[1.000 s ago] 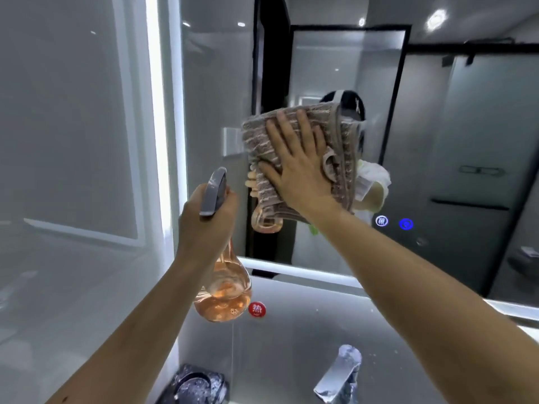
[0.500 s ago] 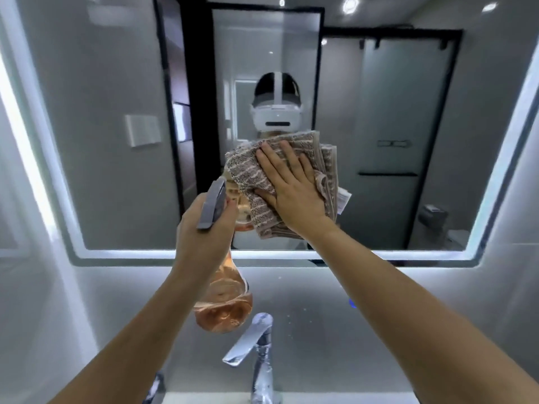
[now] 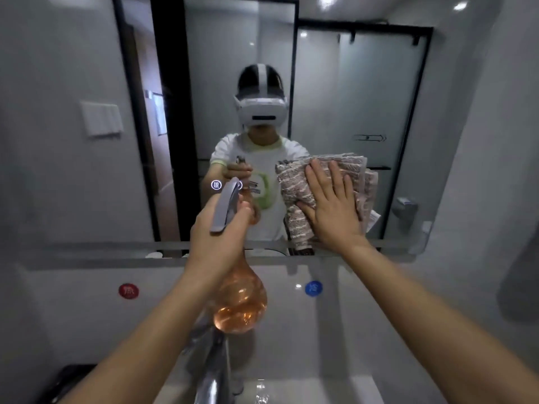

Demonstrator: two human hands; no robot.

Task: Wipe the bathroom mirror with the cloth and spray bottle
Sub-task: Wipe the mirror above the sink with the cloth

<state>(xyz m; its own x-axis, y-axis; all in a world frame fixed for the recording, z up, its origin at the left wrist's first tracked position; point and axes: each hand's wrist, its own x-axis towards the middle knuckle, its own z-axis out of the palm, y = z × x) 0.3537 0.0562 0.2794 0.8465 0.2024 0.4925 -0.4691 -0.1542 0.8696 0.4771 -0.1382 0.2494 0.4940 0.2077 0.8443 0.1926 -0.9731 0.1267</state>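
Observation:
The bathroom mirror (image 3: 73, 176) fills the wall ahead and reflects a person wearing a white headset. My right hand (image 3: 332, 205) lies flat, fingers spread, pressing a folded brown-and-white striped cloth (image 3: 294, 185) against the lower right part of the glass, just above the mirror's bottom edge. My left hand (image 3: 217, 237) grips the neck of a spray bottle (image 3: 240, 304) with a round amber body and a grey trigger head, held in front of the mirror's lower middle, left of the cloth.
A chrome faucet (image 3: 214, 374) rises below the bottle, over a white basin (image 3: 335, 392). On the wall under the mirror sit a red round label (image 3: 128, 291) and a blue one (image 3: 313, 288). A lit touch button (image 3: 216, 185) glows on the glass.
The cloth under my right hand has slid to the right and down across the mirror. The bottle stays in my left hand. The view has swung right and lower.

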